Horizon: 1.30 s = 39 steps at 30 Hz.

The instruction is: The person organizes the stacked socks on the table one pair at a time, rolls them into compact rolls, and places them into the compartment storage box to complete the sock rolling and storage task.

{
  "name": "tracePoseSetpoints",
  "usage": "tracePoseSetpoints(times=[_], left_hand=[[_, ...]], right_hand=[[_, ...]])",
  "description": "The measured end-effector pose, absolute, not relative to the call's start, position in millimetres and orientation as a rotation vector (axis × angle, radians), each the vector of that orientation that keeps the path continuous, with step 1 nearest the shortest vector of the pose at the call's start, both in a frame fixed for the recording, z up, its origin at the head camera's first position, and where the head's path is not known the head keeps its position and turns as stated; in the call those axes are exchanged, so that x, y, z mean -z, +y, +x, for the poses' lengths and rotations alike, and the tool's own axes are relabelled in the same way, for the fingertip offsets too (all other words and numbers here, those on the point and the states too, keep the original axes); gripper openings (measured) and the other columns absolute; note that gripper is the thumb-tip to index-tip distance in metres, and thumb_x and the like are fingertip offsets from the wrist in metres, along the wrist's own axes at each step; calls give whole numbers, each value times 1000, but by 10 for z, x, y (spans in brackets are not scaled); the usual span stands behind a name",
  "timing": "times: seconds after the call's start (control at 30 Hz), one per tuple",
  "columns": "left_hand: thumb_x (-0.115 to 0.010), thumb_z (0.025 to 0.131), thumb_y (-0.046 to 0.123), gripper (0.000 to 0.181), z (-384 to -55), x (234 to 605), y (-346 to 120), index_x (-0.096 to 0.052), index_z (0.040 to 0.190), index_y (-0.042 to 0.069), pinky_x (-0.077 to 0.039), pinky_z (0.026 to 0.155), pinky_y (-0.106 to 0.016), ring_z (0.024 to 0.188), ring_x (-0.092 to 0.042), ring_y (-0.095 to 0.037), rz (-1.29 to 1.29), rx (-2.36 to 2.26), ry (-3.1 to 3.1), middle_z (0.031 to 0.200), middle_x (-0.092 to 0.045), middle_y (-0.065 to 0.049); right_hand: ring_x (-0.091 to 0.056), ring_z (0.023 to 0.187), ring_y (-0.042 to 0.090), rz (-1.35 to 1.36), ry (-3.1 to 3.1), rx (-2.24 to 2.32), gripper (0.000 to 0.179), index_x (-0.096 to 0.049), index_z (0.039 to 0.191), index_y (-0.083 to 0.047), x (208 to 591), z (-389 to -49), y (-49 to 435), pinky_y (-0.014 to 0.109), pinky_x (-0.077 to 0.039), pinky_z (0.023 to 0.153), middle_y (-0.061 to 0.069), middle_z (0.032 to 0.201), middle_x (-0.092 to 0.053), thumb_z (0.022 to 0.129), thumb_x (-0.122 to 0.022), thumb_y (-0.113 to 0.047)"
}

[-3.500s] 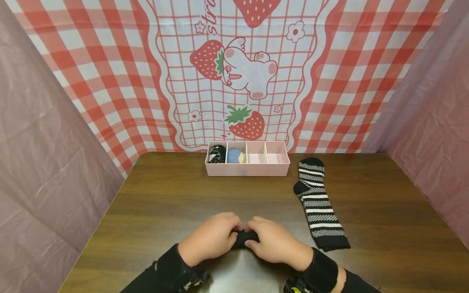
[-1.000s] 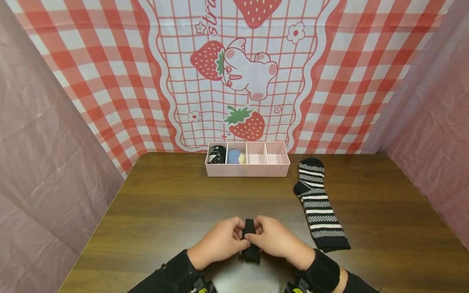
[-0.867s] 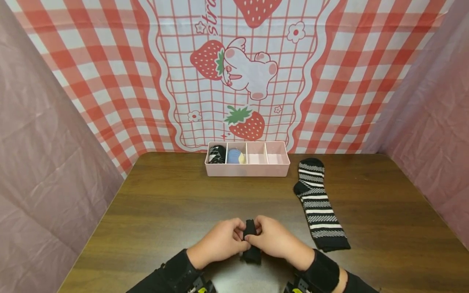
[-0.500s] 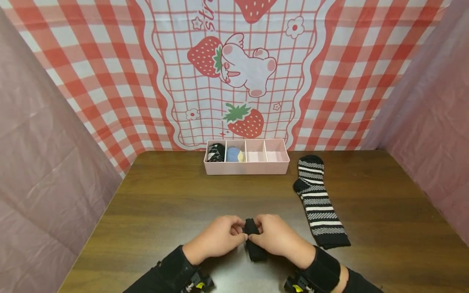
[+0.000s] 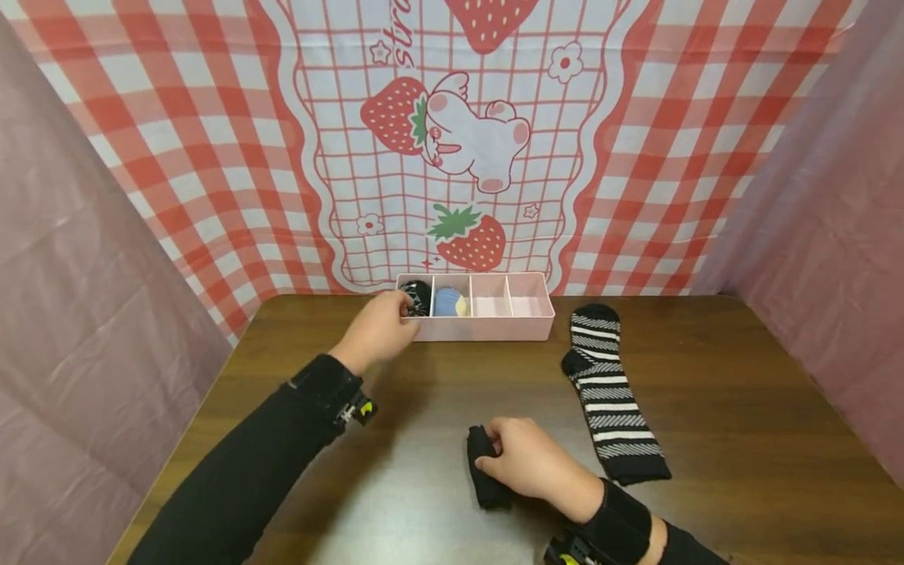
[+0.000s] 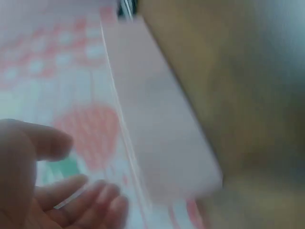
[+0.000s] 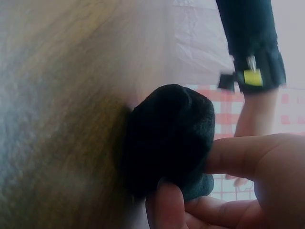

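My right hand [image 5: 533,463] pinches a rolled black sock [image 5: 486,471] between thumb and fingers. In the right wrist view the sock roll [image 7: 167,138] rests against the tabletop. My left hand [image 5: 377,329] is at the left end of a pink divided box [image 5: 487,328], its fingertips by the rim. Blurred in the left wrist view, its thumb and fingers [image 6: 71,205] stand apart and hold nothing, beside the box wall [image 6: 152,109]. A patterned black sock roll [image 5: 418,297] sits in the leftmost compartment, and a blue and yellow roll [image 5: 448,301] in the one beside it.
A black and white striped sock [image 5: 610,392] lies flat on the wooden table [image 5: 720,408], right of the box. Behind the box hangs a red checked strawberry cloth [image 5: 466,157]. Pink curtains [image 5: 92,337] flank the table.
My left hand has let go of the black sock and moved forward and left to the box. The right hand keeps its grip on the roll, which earlier was turned upright between both hands.
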<state>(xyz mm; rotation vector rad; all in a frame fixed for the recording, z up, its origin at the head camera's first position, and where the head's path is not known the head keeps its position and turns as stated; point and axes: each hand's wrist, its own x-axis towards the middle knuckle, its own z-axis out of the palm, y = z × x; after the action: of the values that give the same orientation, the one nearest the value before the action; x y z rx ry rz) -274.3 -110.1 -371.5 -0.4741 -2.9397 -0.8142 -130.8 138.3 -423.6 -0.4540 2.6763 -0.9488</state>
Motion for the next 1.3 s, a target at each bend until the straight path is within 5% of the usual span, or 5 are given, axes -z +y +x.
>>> tracePoseSetpoints(times=[0.23, 0.4, 0.73, 1.3], left_hand=[[-55, 101, 25, 55, -3405, 3804, -1325, -47, 149, -2, -47, 102, -51, 122, -58, -35, -207, 1041, -2941, 140, -57, -20], [-51, 105, 30, 58, -3670, 4113, -1229, -42, 153, 0, -44, 107, -50, 130, -53, -36, -57, 1354, -2909, 147, -51, -22], [-38, 104, 10, 56, -3711, 4354, -1140, -33, 158, 1, -43, 107, -45, 131, -49, -35, 84, 1609, -2736, 150, -46, -25], [-32, 106, 7, 54, -3674, 4404, -1090, -33, 160, 6, -37, 113, -48, 141, -42, -33, 132, 1495, -2769, 158, -41, -19]], right_hand=[[-55, 72, 16, -450, 2641, 970, 27, -69, 99, -2, 4245, -1326, 1384, 33, -49, 63, 0, 79, -58, 85, -84, -20], [-53, 71, 16, -438, 2666, 967, 25, -68, 97, -4, 4245, -1332, 1426, 33, -47, 63, 0, 78, -57, 85, -84, -18], [-55, 69, 14, -463, 2670, 966, 26, -70, 99, -2, 4253, -1339, 1382, 30, -49, 61, -2, 76, -59, 84, -84, -19], [-50, 65, 15, -472, 2653, 934, 21, -64, 94, -6, 4271, -1342, 1382, 31, -42, 58, 0, 72, -53, 86, -79, -19]])
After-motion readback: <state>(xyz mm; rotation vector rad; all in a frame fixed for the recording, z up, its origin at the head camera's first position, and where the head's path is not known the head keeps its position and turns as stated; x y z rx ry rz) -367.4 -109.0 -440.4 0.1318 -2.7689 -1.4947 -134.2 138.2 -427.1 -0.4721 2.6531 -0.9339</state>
